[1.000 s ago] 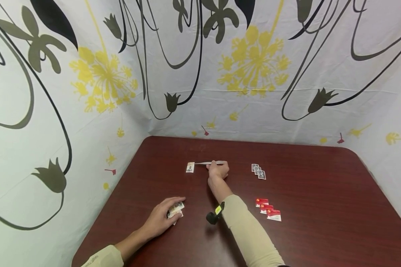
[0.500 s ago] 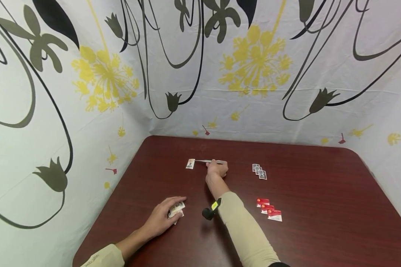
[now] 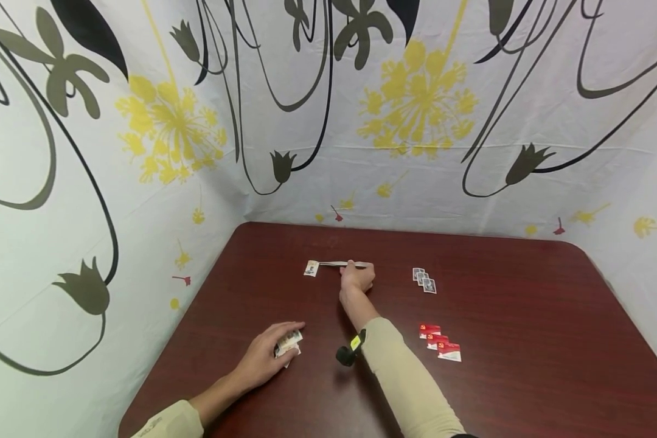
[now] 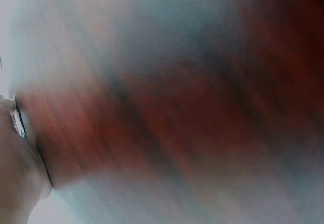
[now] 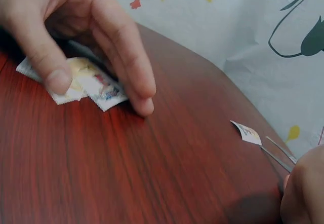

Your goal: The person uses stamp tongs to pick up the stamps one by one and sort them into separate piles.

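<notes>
My right hand (image 3: 357,277) grips metal tweezers (image 3: 333,264) near the far left of the table. Their tips point left to a single postage stamp (image 3: 311,268). In the right wrist view the tweezers (image 5: 276,158) have their arms apart, one tip right at the corner of that slightly curled stamp (image 5: 246,133). My left hand (image 3: 264,358) rests on the table nearer to me, over several overlapping stamps (image 3: 288,344). Its thumb lies on these stamps (image 5: 104,92), with the fingers extended along their other side. Part of the pile is hidden under the palm.
Several grey stamps (image 3: 424,280) lie in a staggered row at the right back. Several red-and-white stamps (image 3: 441,343) overlap in a slanting row nearer to me. The dark red table (image 3: 498,292) meets a patterned cloth (image 3: 427,201) behind and at left.
The single stamp and the tweezers have shifted slightly away from me since a second ago, then stayed nearly still. My left hand and the stamp rows have not moved.
</notes>
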The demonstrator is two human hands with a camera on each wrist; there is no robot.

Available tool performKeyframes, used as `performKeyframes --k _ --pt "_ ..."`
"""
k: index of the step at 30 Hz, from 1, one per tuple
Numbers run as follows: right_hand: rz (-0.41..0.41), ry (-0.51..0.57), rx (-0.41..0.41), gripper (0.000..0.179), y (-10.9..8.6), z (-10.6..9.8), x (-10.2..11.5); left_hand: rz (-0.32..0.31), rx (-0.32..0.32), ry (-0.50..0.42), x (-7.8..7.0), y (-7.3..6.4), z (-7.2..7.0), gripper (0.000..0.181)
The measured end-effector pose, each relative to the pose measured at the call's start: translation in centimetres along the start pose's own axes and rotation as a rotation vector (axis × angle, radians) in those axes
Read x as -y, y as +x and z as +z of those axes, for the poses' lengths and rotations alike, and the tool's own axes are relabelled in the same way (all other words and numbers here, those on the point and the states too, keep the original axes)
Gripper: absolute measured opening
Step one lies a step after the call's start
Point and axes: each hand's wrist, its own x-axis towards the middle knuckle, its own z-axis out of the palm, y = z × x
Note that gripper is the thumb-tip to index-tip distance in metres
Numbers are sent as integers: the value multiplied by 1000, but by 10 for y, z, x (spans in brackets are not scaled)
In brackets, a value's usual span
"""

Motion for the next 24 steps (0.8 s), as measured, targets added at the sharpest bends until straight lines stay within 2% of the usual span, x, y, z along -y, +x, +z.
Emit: performKeyframes --k 4,9,12,19,24 --pt "-67 -34 46 23 2 -10 4 5 -12 14 0 1 0 57" --pt "-154 -57 138 12 2 -23 12 -2 -12 11 -1 3 0 57" --pt "-179 -50 212 10 0 -31 18 -9 -10 9 -2 3 -1 57" --pt "-180 10 362 8 -10 -43 25 -20 -16 16 -2 2 0 58" --pt "-177 -11 439 8 -22 -49 24 -12 -27 13 -1 1 1 57"
